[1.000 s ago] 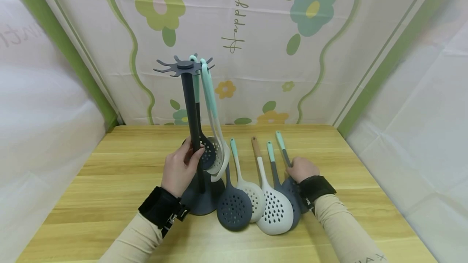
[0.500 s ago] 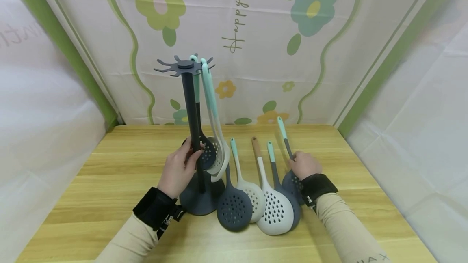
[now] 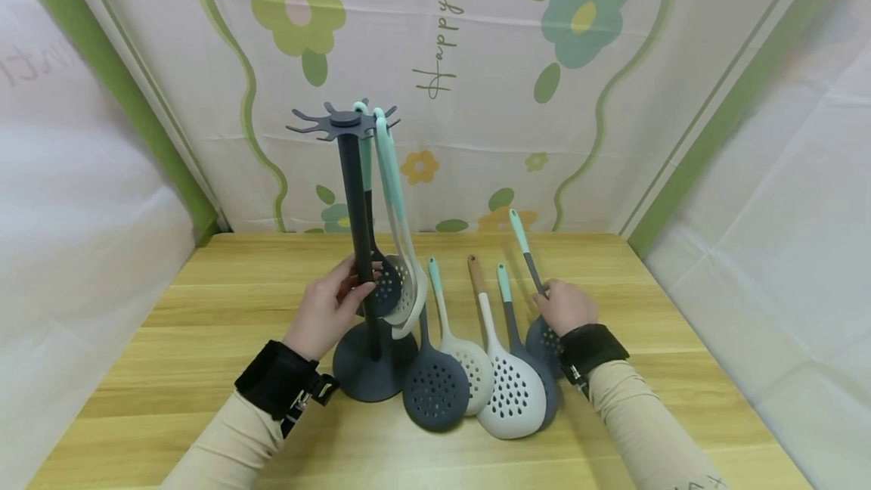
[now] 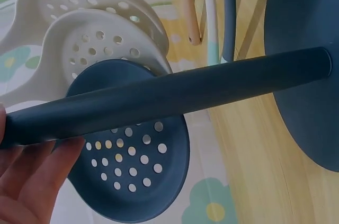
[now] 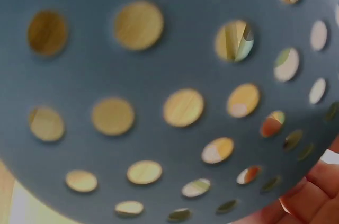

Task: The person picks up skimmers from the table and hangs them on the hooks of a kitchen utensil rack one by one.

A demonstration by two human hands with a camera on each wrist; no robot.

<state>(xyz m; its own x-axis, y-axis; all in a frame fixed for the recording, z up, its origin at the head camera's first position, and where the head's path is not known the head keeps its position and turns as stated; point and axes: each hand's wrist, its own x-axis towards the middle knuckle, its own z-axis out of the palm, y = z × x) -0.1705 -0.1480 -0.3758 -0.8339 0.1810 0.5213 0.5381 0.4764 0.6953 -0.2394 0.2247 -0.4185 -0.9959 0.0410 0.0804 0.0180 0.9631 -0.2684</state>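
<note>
My left hand (image 3: 330, 310) holds the pole of a dark utensil stand (image 3: 354, 195), its thumb on the near side. On the stand's right-hand hooks hang several ladles with mint handles, both pale slotted ladles (image 4: 106, 38) and a dark slotted ladle (image 4: 130, 166). At the right, my right hand (image 3: 570, 308) grips a dark skimmer (image 3: 542, 342) low on its shaft, and the mint handle end points up and away. The skimmer's holed head fills the right wrist view, with some fingers (image 5: 312, 195) behind its edge. My palm is hidden there.
Between the hands lie a dark skimmer (image 3: 436, 390), a pale skimmer (image 3: 480, 376), a white slotted turner (image 3: 512, 395) with a brown handle, and another dark utensil (image 3: 550, 395) partly beneath it. A patterned curtain (image 3: 476, 59) stands behind the wooden table (image 3: 184, 339).
My right hand has lifted the dark skimmer slightly, its handle end now higher and farther back. My left wrist has shifted left and down while the hand stays at the pole.
</note>
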